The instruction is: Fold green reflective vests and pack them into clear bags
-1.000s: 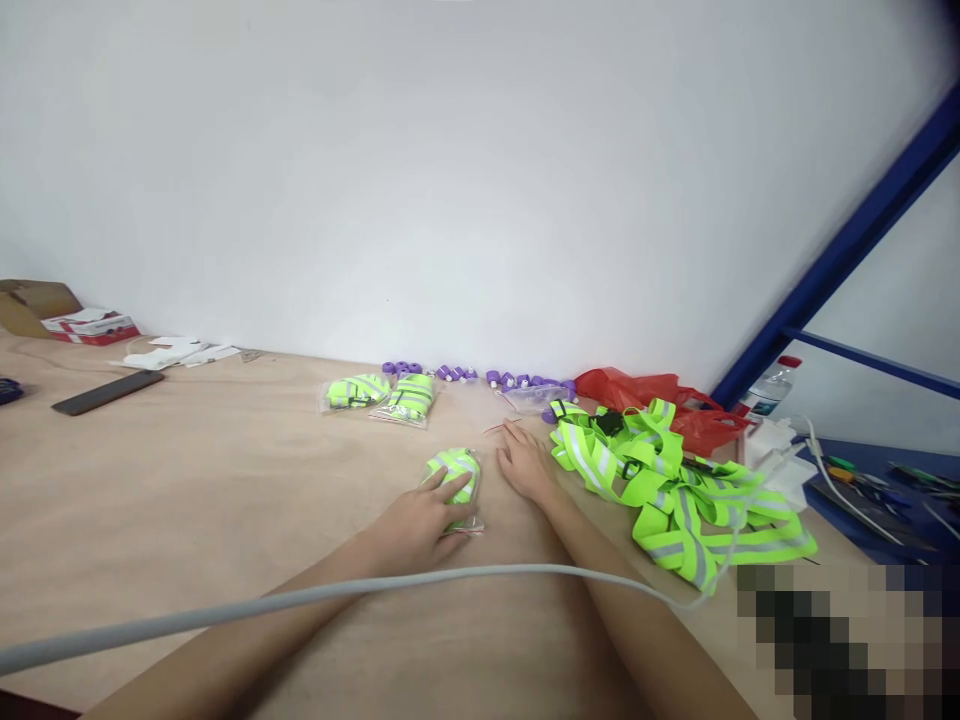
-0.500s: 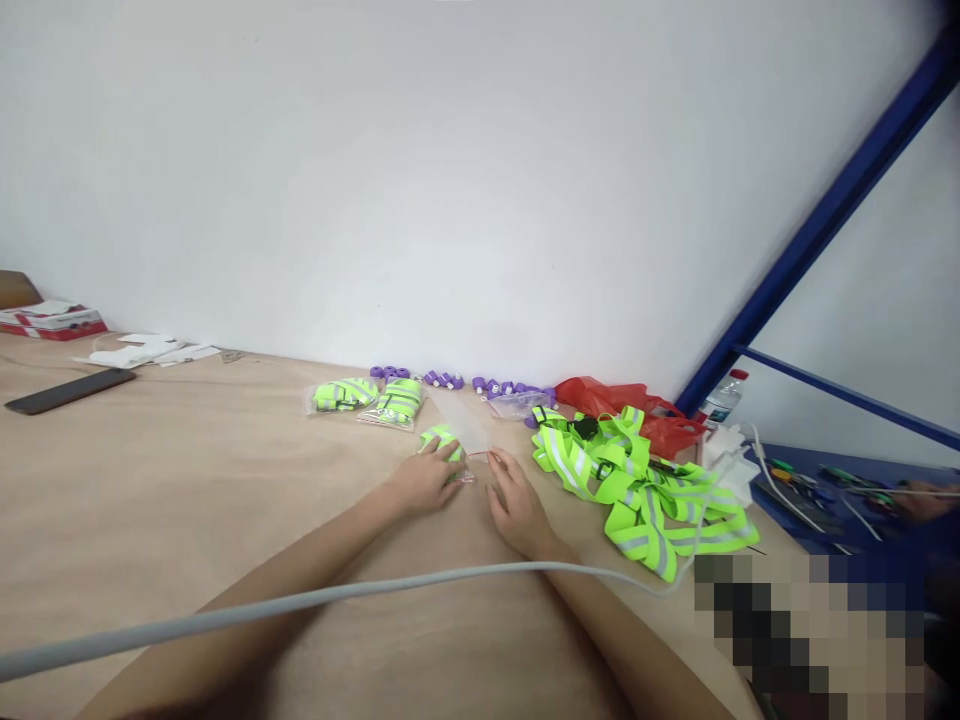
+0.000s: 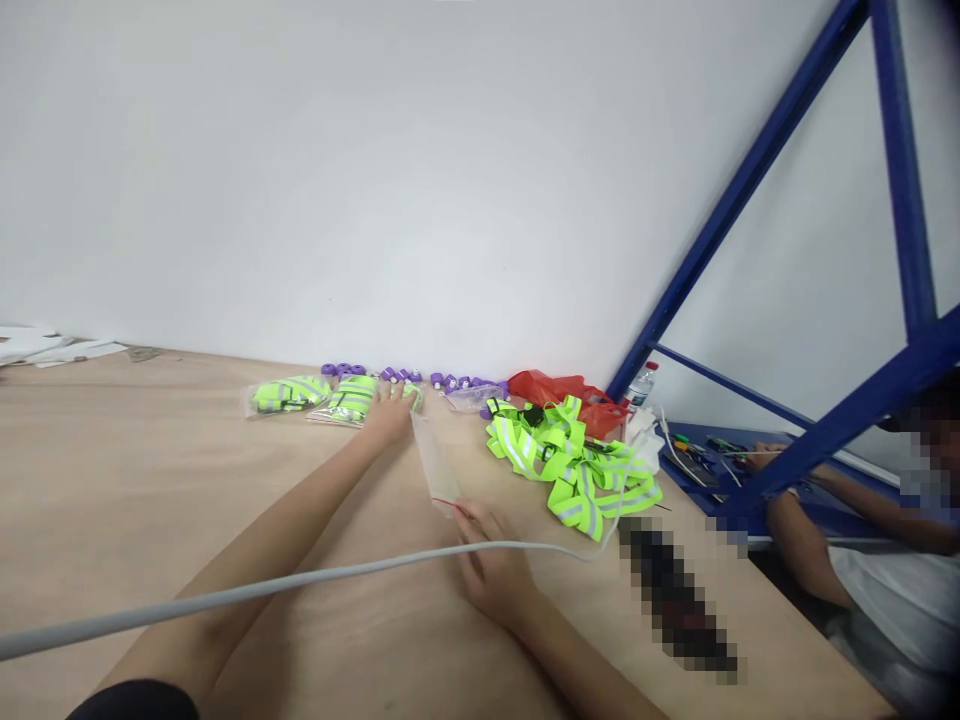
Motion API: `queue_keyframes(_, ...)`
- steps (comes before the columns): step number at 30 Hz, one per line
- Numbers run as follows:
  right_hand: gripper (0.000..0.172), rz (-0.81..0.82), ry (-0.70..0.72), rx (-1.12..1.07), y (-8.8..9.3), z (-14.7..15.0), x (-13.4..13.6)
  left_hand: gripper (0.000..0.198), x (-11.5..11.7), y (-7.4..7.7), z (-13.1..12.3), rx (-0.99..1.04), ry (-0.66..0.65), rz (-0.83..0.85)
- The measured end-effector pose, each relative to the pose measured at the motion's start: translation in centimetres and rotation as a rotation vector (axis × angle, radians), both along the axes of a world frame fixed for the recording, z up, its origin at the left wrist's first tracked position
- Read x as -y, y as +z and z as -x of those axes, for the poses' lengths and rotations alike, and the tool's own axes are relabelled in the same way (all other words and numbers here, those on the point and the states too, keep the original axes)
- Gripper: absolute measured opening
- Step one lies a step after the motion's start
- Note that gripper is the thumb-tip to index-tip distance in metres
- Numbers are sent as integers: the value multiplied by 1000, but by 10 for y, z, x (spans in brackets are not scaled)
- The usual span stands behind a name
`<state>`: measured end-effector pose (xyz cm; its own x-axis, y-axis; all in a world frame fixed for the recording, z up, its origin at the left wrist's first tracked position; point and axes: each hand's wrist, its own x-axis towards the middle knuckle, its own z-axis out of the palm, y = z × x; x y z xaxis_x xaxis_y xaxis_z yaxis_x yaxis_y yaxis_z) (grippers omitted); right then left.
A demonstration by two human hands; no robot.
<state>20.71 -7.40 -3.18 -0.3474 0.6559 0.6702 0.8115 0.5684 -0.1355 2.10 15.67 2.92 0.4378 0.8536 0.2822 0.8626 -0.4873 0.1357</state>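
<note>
There are three clear bags packed with neon-green strap, at least two other clear bags, one red plastic bag and one red-capped bottle. One heap of loose neon-green straps is too tangled to count singly, and the purple pieces are too small to number.

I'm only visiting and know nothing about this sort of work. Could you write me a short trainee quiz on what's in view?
1. Which hand holds the clear bag at its red-striped end?
2. True or false: the bottle has a red cap.
3. The left hand is touching: a) the red plastic bag; b) a bagged green bundle; c) the loose green straps.

Key: 1. The right hand. 2. True. 3. b.
</note>
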Motion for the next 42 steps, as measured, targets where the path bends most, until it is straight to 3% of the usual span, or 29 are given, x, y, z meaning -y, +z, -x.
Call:
queue_keyframes(5, 55, -115, 99, 49, 6, -1, 6, 58, 35, 31, 23, 137, -66, -89)
queue_keyframes(8, 50, -129, 119, 74, 10, 1, 8, 51, 74, 36, 33, 169, -137, -120)
queue_keyframes(10, 48, -115, 155, 111, 13, 3, 11, 43, 106, 27, 32, 135, -214, -117)
queue_keyframes(13, 43, -104, 240, 175, 15, 9, 15, 42, 146, 1, 25, 13, -339, -59)
queue_keyframes(18, 37, -111, 322, 174, 19, 14, 20, 42, 166, -29, 20, -62, -438, 158)
queue_keyframes(25, 36, -95, 240, 61, 21, 8, 15, 48, 154, -41, 21, -7, -546, 151)
queue_keyframes(28, 36, -64, 235, 16, 20, 8, 13, 48, 124, -37, 20, 38, -436, 65)
queue_keyframes(31, 37, -39, 223, -25, 16, 8, 11, 54, 79, -35, 20, 53, -274, 31)
queue_keyframes(35, 37, 5, 183, -74, 9, 5, 10, 61, 31, -43, 16, 57, -126, 41)
queue_keyframes(39, 35, 16, 105, -70, 8, -14, 0, 61, 13, -56, 11, 46, -125, 85)
queue_keyframes(42, 32, -8, -14, -41, 21, -45, -22, 62, 7, -61, 12, 52, -150, 111)
